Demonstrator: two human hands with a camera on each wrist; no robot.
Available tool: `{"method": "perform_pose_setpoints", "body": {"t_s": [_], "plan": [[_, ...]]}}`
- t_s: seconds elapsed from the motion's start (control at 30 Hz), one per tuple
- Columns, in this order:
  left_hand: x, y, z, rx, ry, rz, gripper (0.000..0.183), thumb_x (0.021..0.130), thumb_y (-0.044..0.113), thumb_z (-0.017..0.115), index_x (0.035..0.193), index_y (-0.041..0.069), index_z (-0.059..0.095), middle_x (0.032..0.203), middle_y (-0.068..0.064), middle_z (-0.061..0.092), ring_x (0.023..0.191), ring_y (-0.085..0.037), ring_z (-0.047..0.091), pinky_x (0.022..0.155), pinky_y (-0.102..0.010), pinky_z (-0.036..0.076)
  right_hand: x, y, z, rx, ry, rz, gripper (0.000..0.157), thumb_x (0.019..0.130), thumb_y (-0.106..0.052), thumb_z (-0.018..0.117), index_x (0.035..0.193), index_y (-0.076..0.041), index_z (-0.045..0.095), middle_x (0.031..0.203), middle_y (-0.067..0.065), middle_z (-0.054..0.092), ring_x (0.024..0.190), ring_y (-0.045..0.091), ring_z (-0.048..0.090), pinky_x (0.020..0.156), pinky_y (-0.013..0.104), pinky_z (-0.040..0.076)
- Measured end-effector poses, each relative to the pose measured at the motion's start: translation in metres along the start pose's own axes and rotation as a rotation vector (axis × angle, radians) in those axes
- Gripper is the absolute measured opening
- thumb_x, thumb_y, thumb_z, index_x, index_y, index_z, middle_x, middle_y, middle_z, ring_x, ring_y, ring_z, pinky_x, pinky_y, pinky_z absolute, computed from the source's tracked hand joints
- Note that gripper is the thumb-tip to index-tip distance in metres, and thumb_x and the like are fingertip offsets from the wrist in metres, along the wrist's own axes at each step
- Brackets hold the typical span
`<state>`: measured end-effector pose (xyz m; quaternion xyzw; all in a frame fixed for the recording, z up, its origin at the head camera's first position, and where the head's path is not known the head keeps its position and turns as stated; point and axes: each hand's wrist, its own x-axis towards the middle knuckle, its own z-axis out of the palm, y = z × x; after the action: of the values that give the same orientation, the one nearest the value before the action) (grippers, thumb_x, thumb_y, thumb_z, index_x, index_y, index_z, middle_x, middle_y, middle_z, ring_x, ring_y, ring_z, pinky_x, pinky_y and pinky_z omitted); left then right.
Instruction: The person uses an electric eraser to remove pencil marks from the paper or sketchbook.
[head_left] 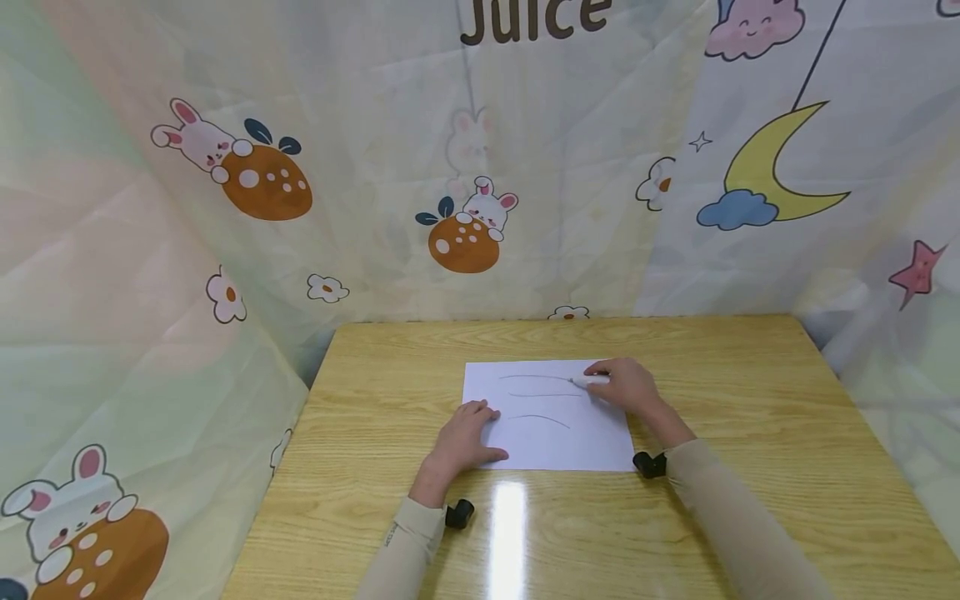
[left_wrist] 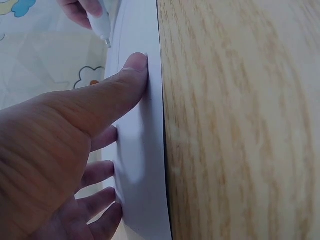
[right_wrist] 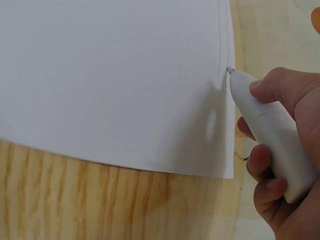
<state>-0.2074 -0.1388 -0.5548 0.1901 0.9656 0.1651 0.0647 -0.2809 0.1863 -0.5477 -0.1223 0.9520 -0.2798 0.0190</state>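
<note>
A sheet of white paper (head_left: 555, 446) lies on the wooden table, with several thin dark lines drawn across its upper and middle part. My left hand (head_left: 463, 437) rests on the paper's left side, fingers spread and thumb near the front edge. Over the upper right part, my right hand (head_left: 633, 387) grips a thick white pen-shaped tool (right_wrist: 272, 132). The tool's narrow grey tip (right_wrist: 230, 70) meets the paper at the right end of the topmost line. In the left wrist view, the thumb (left_wrist: 135, 62) and fingertips press on the sheet.
The wooden table (head_left: 360, 517) extends around the paper on all sides. A printed cloth (head_left: 375, 167) with rabbits and a moon hangs behind and beside it. Each wrist wears a small black camera (head_left: 460, 513). A bright reflection shows on the tabletop near the front.
</note>
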Motion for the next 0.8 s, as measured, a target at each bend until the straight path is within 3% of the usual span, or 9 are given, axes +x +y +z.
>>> {"method": "perform_pose_setpoints", "body": {"t_s": [0.23, 0.8], "plan": [[0.0005, -0.0003, 0.0008, -0.008, -0.002, -0.001, 0.071, 0.074, 0.05, 0.081, 0.132, 0.012, 0.06, 0.144, -0.012, 0.047, 0.135, -0.028, 0.038, 0.107, -0.042, 0.037, -0.0011, -0.0021, -0.0006, 0.007, 0.003, -0.002, 0.03, 0.081, -0.022, 0.07, 0.109, -0.012, 0.075, 0.108, 0.013, 0.07, 0.053, 0.014, 0.04, 0.044, 0.027, 0.031], [0.0009, -0.0016, 0.0017, -0.006, -0.009, -0.007, 0.072, 0.075, 0.051, 0.08, 0.132, 0.013, 0.059, 0.145, -0.012, 0.046, 0.135, -0.029, 0.037, 0.107, -0.043, 0.037, 0.0008, -0.0049, 0.0006, -0.016, 0.005, -0.001, 0.029, 0.083, -0.023, 0.071, 0.11, -0.012, 0.075, 0.107, 0.012, 0.07, 0.067, 0.016, 0.054, 0.052, 0.029, 0.042]]}}
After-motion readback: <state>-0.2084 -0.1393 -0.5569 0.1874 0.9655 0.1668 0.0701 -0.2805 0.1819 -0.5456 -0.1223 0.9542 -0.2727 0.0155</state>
